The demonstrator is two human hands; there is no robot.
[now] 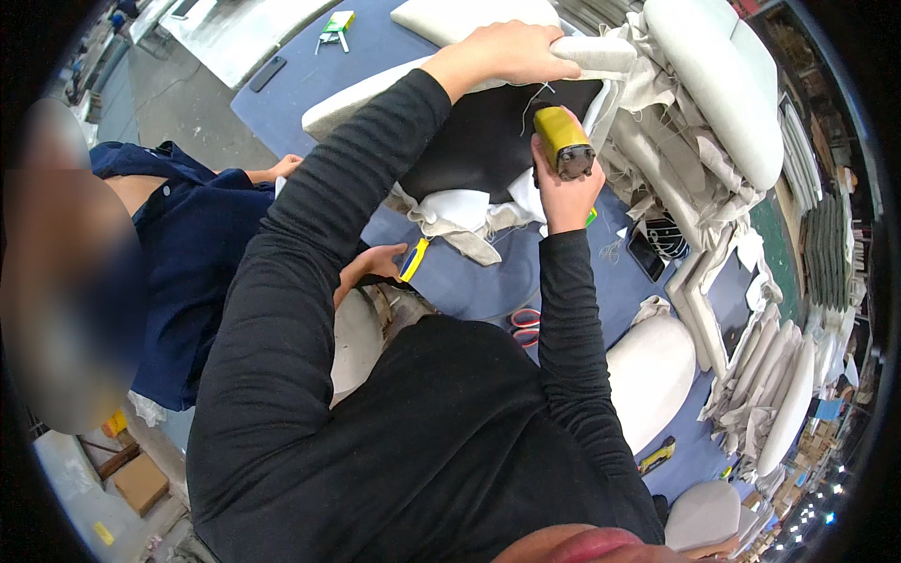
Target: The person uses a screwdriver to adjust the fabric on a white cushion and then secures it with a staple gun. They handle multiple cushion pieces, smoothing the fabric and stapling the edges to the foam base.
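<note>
My left hand [511, 54] reaches to the far side and grips the padded edge of an off-white upholstered piece [361, 98]. Its dark lining [479, 141] faces up, with loose white fabric [460, 208] along the near edge. In my right hand [570, 192] is a yellow and black staple gun [565, 141], held over the right part of the lining. The gun's nose is hidden beneath its body. A loose thread lies on the lining, between my two hands.
At left, a co-worker in a navy shirt [202, 249] has one hand [375, 266] by a yellow-handled tool [414, 260]. Red-handled scissors [526, 328] and a phone [646, 255] lie on the blue table [469, 291]. Off-white padded pieces [718, 89] crowd the right.
</note>
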